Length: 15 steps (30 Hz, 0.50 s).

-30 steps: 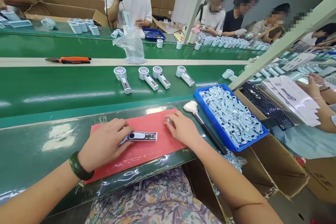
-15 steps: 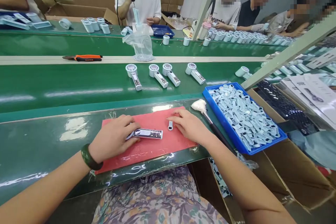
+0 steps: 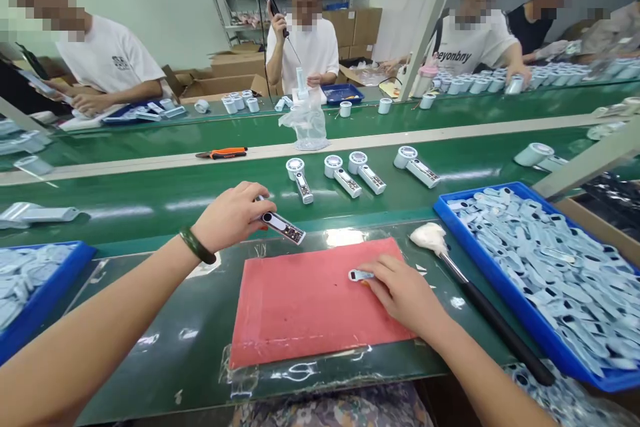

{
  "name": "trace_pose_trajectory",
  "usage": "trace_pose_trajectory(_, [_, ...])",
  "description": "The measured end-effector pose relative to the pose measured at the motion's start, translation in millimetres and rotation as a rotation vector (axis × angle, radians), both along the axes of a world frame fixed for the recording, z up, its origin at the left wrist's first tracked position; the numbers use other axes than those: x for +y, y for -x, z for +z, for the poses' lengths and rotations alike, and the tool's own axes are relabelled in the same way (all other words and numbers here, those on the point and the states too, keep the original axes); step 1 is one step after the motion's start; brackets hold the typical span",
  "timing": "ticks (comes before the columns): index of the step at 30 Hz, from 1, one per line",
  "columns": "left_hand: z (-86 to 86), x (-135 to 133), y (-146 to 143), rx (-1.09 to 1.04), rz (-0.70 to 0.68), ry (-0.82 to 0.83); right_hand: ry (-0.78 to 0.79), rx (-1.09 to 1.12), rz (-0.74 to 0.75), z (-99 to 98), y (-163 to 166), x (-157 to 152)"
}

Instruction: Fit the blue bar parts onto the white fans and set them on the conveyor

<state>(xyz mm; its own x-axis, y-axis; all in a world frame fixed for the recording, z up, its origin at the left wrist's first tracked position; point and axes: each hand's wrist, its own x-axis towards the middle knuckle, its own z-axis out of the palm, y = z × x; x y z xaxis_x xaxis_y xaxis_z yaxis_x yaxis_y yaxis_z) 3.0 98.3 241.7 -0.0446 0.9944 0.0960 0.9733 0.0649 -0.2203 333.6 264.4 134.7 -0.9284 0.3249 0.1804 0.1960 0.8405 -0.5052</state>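
Green desk point(image 3: 125, 347) fronting a green conveyor belt point(image 3: 125, 203); co-workers sit along the far side.

We note the left hand point(image 3: 233, 217) raised over the belt's near edge. Its grip is clenched around a slim silver-white fan handle with a dark display strip point(image 3: 283, 228). This handle juts out to the right of the fingers, tilted downward, clear of the desk. A dark green bangle point(image 3: 197, 245) sits on that wrist.

We note the right hand point(image 3: 400, 293) low on a red rectangular mat point(image 3: 300, 307). Its grip pinches, thumb against forefinger, the end of a small pale-blue plastic piece point(image 3: 359, 275), which lies flat on the mat near its far right corner.

Just right of the mat lies a brush with a white fluffy head and a black handle point(image 3: 433, 238). Beyond it stands a blue plastic tray point(image 3: 445, 210) heaped with pale-blue parts.

On the belt, four pale-blue handheld fans point(image 3: 343, 175) lie in a row. Farther back, orange-handled pliers point(image 3: 223, 153) and a clear plastic bag point(image 3: 305, 127) rest on the pale centre strip.
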Motion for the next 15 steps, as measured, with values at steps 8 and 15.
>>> trace_pose_trajectory(8, [1.0,27,39,0.099,0.055,0.041,0.039,0.036,-0.066,1.4,9,-9])
trace_pose_trajectory(15, [-32.9,62,95,0.012,0.284,0.038,0.038,0.062,0.091,9.5,52,-41])
